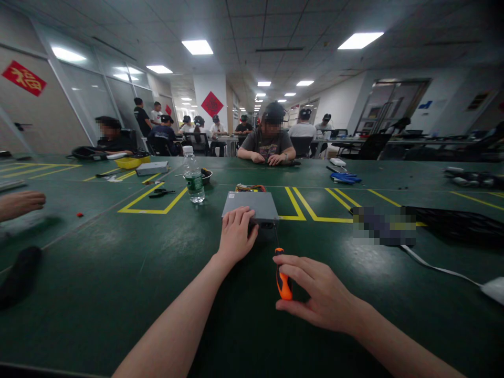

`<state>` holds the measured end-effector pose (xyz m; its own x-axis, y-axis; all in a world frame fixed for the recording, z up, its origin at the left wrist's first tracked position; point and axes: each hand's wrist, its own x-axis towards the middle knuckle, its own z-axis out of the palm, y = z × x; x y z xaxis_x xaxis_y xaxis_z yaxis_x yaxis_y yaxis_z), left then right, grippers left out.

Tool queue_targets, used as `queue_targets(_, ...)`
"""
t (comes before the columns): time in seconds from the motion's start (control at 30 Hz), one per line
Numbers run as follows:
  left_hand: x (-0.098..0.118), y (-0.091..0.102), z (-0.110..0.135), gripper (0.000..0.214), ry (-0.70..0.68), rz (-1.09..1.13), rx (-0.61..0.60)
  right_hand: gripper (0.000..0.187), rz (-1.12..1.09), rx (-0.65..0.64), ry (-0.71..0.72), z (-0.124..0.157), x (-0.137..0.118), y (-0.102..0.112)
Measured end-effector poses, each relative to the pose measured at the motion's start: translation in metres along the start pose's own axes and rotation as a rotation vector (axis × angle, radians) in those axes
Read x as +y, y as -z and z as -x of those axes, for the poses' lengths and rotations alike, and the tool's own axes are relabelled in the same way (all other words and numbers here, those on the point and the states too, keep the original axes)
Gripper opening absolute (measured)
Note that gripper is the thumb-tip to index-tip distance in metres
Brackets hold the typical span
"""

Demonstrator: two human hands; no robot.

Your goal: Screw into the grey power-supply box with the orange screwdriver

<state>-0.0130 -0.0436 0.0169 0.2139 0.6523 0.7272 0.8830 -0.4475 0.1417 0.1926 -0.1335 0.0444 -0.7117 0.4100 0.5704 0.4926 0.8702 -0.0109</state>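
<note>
A grey metal computer power supply [260, 202] lies on the green table in front of me, its bundle of coloured cables [251, 188] behind it. My left hand [237, 231] grips its near left part, fingers over the top and thumb down by the front face. A socket [268, 225] shows on that face. In my right hand [311, 286] is an orange and black screwdriver [284, 283], held by the handle with the fingertips. Its shaft points away from me, and the tip meets the front right corner of the power supply.
A water bottle [194, 178] stands left of the power supply, beside a metal bowl [206, 176]. Black pliers [161, 193], a yellow tray [133, 161] and another grey box [152, 168] lie farther left. Blue gloves [345, 178] lie right. A co-worker's hand [21, 205] reaches in left; another person [268, 139] sits opposite.
</note>
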Motion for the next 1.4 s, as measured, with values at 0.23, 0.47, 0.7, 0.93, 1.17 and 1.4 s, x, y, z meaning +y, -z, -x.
queue_targets(0.23, 0.002, 0.001, 0.0, 0.03, 0.005, -0.015, 0.005, 0.034, 0.026, -0.184, 0.014, -0.002, -0.003, 0.005)
queue_targets(0.47, 0.002, 0.002, 0.001, 0.031, 0.005, -0.014, -0.004, 0.03, -0.066, -0.106, -0.085, -0.002, -0.005, 0.001)
queue_targets(0.7, 0.003, 0.002, 0.001, 0.032, 0.014, -0.015, 0.005, 0.034, -0.029, -0.209, -0.032, -0.004, -0.008, 0.006)
queue_targets(0.93, 0.002, 0.001, 0.001, 0.031, 0.018, -0.006, 0.001, 0.023, -0.048, -0.195, -0.122, -0.005, -0.012, 0.001)
queue_targets(1.17, 0.002, 0.001, 0.001, 0.031, 0.012, -0.009, -0.001, 0.036, -0.006, -0.194, -0.03, -0.005, -0.01, 0.006)
queue_targets(1.4, 0.002, 0.001, 0.001, 0.031, 0.014, -0.01, 0.002, 0.014, -0.053, -0.082, -0.12, -0.004, -0.008, 0.002)
